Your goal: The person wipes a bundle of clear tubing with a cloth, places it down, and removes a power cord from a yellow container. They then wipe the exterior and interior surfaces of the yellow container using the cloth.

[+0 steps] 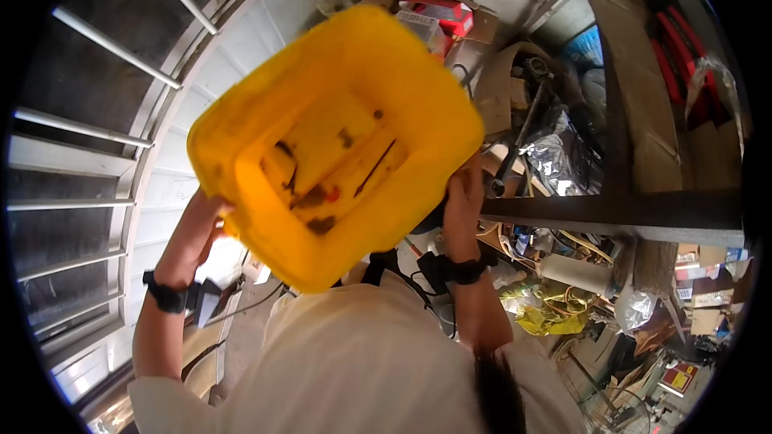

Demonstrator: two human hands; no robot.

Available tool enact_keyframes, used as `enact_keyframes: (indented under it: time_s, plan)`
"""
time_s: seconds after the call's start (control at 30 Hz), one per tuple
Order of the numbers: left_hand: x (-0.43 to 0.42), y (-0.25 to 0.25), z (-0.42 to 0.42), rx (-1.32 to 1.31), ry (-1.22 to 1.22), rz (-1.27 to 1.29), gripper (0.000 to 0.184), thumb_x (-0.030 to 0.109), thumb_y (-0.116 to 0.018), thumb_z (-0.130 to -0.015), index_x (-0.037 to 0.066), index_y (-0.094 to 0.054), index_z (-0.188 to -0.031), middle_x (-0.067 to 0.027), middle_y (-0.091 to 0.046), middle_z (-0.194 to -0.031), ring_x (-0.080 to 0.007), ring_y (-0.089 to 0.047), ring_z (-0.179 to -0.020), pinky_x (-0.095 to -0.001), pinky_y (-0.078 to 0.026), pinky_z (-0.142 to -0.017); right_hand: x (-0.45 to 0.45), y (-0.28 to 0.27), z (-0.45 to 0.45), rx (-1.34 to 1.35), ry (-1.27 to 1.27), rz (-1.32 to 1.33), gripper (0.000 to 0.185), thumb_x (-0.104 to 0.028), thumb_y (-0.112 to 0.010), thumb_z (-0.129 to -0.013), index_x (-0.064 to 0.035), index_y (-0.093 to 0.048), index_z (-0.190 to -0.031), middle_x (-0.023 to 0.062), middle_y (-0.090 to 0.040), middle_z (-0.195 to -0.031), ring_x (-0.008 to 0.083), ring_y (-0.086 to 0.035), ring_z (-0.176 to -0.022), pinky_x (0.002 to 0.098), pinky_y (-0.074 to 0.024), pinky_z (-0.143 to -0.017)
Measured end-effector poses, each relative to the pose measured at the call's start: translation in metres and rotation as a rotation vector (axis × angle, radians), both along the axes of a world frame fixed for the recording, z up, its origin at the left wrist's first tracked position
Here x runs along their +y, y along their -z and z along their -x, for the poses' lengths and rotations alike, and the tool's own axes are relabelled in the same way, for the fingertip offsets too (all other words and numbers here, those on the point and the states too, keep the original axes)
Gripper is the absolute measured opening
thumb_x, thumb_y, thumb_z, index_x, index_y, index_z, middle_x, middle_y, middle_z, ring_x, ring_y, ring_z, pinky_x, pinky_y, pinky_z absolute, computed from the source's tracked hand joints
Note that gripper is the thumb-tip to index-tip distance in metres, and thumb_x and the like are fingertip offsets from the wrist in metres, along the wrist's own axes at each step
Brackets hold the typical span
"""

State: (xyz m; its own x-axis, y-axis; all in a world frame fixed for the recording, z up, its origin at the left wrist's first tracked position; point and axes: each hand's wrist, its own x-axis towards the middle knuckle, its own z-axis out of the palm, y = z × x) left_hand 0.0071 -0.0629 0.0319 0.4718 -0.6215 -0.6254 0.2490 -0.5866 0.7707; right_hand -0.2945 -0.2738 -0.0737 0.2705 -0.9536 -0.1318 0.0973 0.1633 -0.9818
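We hold a yellow bin (362, 48) in front of our torso, its open side turned up toward the head camera, so that we see down into it. It sits tilted in the view, raised off any surface, and its edges are slightly blurred.

Left hand (214, 215): closed on the bin at the rim nearest the window side; part of the grip is hidden by the wall. Right hand (465, 191): also holding the bin, at the opposite side and close to the rim; most of its fingers lie behind the plastic, so we cannot tell their exact placement. We note a black band on each wrist.

Contents, on the bin floor: a thin dark rod (375, 167) lying aslant, a small red piece (332, 194), a dark curved scrap (291, 179) and several brown-black smudges. We cannot tell whether the smudges are dirt or loose matter.

Surroundings: on our left, a window (80, 72) behind white bars. Beyond the bin, a red and white box (458, 16) lies among other cartons. On our right, a shelf edge (619, 213) runs across; near it we record an open cardboard box (497, 88) and clear plastic wrapping (563, 149). Lower right, yellow plastic sheeting (551, 313) lies crumpled among mixed clutter.
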Motion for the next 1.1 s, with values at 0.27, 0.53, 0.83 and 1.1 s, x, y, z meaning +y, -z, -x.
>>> enact_keyframes:
  time_s: [0.27,0.53,0.83,1.1]
  plan:
    - [0.06,0.052,-0.025,-0.019,-0.042,-0.1,0.059,0.026,-0.054,-0.083,0.006,-0.045,-0.137,-0.0101,-0.059,-0.119,-0.0231,-0.06,-0.102,-0.0388,-0.051,-0.087,0.025,0.009,-0.014,0.131,-0.217,-0.02,0.046,-0.025,-0.05,-0.1,0.0016,-0.047,-0.137,0.0068,-0.064,-0.09,0.0104,-0.055,-0.077,0.026,-0.0411,-0.071]
    - [0.105,0.106,-0.009,0.002,-0.228,0.048,0.057,0.028,-0.057,-0.088,0.005,-0.044,-0.138,-0.0097,-0.056,-0.125,-0.0205,-0.055,-0.115,-0.0361,-0.046,-0.096,0.009,-0.009,-0.017,0.394,-0.283,0.105,0.045,-0.028,-0.061,-0.095,0.0012,-0.053,-0.128,0.0086,-0.068,-0.083,0.0094,-0.059,-0.073,0.025,-0.0447,-0.064]
    - [0.14,0.162,0.004,0.009,-0.309,0.148,0.044,0.014,-0.06,-0.09,-0.002,-0.051,-0.129,-0.0085,-0.061,-0.119,-0.0193,-0.058,-0.108,-0.0295,-0.045,-0.094,0.023,-0.021,-0.029,0.52,-0.434,0.347,0.035,-0.013,-0.06,-0.088,-0.0013,-0.06,-0.12,0.0128,-0.069,-0.085,0.0121,-0.062,-0.066,0.028,-0.0488,-0.061]
    - [0.161,0.201,0.017,0.219,-0.545,0.248,0.045,0.006,-0.055,-0.087,-0.003,-0.049,-0.131,-0.011,-0.06,-0.121,-0.0232,-0.058,-0.111,-0.0328,-0.046,-0.096,0.054,-0.071,-0.068,0.695,-0.532,0.575,0.035,-0.014,-0.058,-0.084,-0.0036,-0.061,-0.117,0.0194,-0.067,-0.08,0.0325,-0.067,-0.066,0.0375,-0.051,-0.061]
